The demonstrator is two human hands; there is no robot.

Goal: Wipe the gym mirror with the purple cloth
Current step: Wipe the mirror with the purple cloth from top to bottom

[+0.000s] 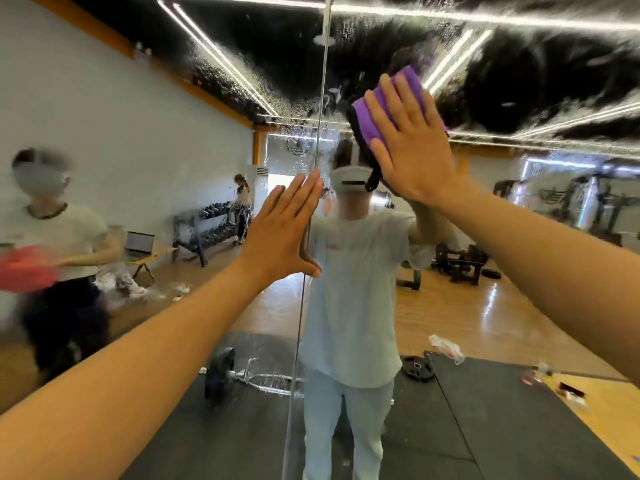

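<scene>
The tall wall-mounted glass gym mirror point(519, 81), streaked wet across its upper part, faces the person. The folded purple microfibre cloth point(375, 116) lies upper right, pressed flat under the straight-fingered right hand point(412, 150); the left hand point(284, 233) rests open, empty, lower down by the panel seam point(311, 209).

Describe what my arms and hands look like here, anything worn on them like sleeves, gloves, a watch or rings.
Both forearms are bare from the frame edges to the wrists: no sleeves reach them. The left hand and right hand wear no gloves, and no watch, bracelet or ring shows on the sides facing the camera. The mirror reflection shows a short-sleeved light T-shirt.
</scene>
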